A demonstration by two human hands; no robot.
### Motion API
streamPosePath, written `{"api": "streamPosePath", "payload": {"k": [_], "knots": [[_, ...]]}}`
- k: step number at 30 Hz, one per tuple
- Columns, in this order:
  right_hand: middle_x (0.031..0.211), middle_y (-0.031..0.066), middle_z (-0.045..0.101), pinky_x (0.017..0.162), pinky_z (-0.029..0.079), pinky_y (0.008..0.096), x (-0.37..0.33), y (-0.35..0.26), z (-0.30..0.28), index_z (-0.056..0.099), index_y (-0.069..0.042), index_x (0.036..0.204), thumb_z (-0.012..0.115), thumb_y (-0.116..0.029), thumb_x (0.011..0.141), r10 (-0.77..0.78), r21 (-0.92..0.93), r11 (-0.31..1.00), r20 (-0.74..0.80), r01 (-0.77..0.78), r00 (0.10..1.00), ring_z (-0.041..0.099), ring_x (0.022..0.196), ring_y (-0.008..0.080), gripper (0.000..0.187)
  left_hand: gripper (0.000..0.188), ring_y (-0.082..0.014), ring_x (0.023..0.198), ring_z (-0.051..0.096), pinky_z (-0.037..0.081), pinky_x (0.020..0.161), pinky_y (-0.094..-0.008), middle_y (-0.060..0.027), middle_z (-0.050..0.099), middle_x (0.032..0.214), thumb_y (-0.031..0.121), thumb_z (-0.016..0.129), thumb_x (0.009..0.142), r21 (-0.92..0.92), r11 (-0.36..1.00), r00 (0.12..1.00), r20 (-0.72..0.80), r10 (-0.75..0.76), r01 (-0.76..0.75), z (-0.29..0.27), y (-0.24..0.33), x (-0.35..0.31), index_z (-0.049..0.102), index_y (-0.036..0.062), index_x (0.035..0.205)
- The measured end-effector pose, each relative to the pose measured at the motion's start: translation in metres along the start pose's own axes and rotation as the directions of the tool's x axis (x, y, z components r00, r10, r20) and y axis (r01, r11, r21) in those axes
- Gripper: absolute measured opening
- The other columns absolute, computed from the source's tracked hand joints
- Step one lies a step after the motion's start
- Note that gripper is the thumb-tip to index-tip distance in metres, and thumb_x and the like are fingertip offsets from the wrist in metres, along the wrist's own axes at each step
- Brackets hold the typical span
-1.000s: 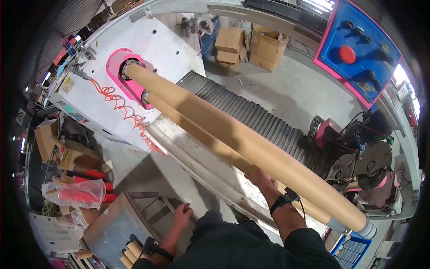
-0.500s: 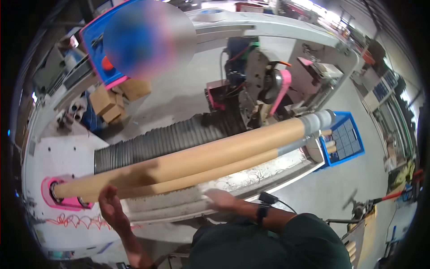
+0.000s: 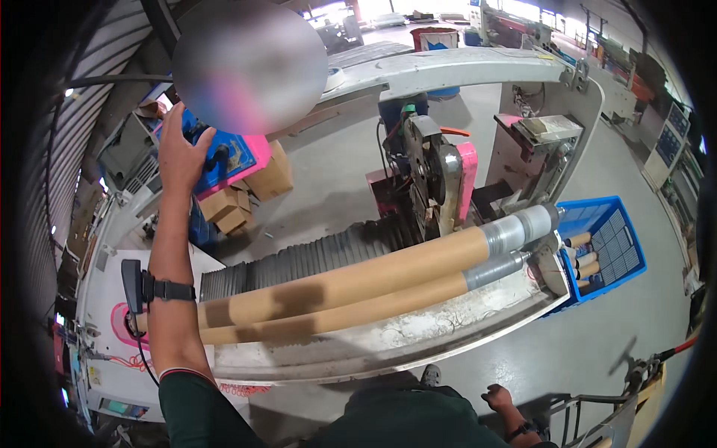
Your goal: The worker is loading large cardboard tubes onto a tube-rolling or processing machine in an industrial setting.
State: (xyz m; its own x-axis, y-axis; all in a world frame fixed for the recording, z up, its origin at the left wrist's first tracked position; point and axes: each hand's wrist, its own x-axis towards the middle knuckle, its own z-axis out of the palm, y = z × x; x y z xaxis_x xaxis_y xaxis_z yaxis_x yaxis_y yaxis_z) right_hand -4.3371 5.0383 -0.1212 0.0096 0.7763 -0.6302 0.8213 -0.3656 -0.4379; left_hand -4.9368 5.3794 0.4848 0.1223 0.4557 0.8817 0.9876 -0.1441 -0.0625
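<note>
Free room lies over the bare grey concrete floor (image 3: 478,367) between the right hand (image 3: 497,398) and the white metal trough (image 3: 418,328), beyond which two long tan cardboard tubes (image 3: 373,274) obstruct the black pleated bellows (image 3: 314,257).

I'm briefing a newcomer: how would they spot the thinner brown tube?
Find the long white trough. Over it, a thick brown tube runs toward the blue crate. The thinner tube runs alongside, set apart by being slimmer and lower in the picture.
</note>
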Motion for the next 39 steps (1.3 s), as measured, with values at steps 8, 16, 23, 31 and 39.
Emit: {"api": "streamPosePath", "payload": {"k": [8, 16, 23, 31, 39], "knots": [[0.098, 0.0195, 0.068, 0.085, 0.051, 0.0368, -0.035, 0.007, 0.046, 0.066, -0.001, 0.106, 0.069, -0.033, 0.075, 0.05, 0.285, 0.958, -0.073, -0.027, 0.996, 0.065, 0.094, 0.0295, 0.045, 0.046, -0.0292, 0.115, 0.055, 0.041, 0.097, -0.0358, -0.0161, 0.058, 0.124, 0.02, 0.065, 0.084, 0.052, 0.99, 0.977, 0.176, 0.12, -0.131, 0.032, -0.086, 0.048, 0.053, 0.0052, 0.126], [0.106, 0.0135, 0.065, 0.087, 0.051, 0.0363, -0.025, -0.035, 0.036, 0.07, -0.021, 0.103, 0.067, -0.018, 0.072, 0.234, 0.445, 0.873, -0.024, -0.199, 0.972, 0.062, 0.1, 0.0291, 0.031, 0.033, -0.0201, 0.1, 0.061, 0.046, 0.088, -0.0316, -0.012, 0.063, 0.109, 0.019, 0.06, 0.091, -0.106, 0.99, 0.991, 0.113, -0.075, 0.088, 0.058, -0.082, 0.054, 0.055, 0.003, 0.119], [0.103, 0.0173, 0.067, 0.079, 0.053, 0.0341, 0.006, -0.017, 0.027, 0.058, 0.003, 0.119, 0.066, -0.026, 0.076, 0.303, 0.579, 0.763, 0.071, -0.287, 0.95, 0.065, 0.092, 0.0253, 0.052, 0.04, -0.0216, 0.107, 0.057, 0.043, 0.094, -0.0325, -0.0137, 0.056, 0.12, 0.018, 0.056, 0.094, -0.724, 0.672, 0.884, -0.204, -0.421, 0.153, 0.085, -0.066, -0.057, 0.045, -0.005, 0.125], [0.093, 0.0116, 0.067, 0.06, 0.053, 0.0299, 0.025, 0.033, -0.055, 0.056, 0.001, 0.118, 0.066, -0.023, 0.08, 0.326, 0.687, 0.643, 0.155, -0.339, 0.933, 0.067, 0.079, 0.0185, 0.046, 0.032, -0.0233, 0.101, 0.059, 0.044, 0.091, -0.033, -0.0144, 0.061, 0.111, 0.016, 0.058, 0.09, -0.077, 0.96, 0.955, 0.144, -0.258, 0.271, 0.06, -0.057, -0.055, 0.054, -0.0002, 0.118], [0.083, 0.0081, 0.066, 0.05, 0.05, 0.0285, 0.043, 0.134, -0.06, 0.06, -0.002, 0.109, 0.062, -0.015, 0.084, 0.273, 0.728, 0.613, 0.169, -0.307, 0.947, 0.067, 0.069, 0.0165, 0.028, 0.031, -0.0304, 0.103, 0.057, 0.043, 0.091, -0.0364, -0.0169, 0.059, 0.109, 0.013, 0.06, 0.085, 0.193, 0.964, 0.946, 0.232, -0.225, 0.182, 0.067, -0.024, -0.043, 0.054, -0.0017, 0.112]]}}
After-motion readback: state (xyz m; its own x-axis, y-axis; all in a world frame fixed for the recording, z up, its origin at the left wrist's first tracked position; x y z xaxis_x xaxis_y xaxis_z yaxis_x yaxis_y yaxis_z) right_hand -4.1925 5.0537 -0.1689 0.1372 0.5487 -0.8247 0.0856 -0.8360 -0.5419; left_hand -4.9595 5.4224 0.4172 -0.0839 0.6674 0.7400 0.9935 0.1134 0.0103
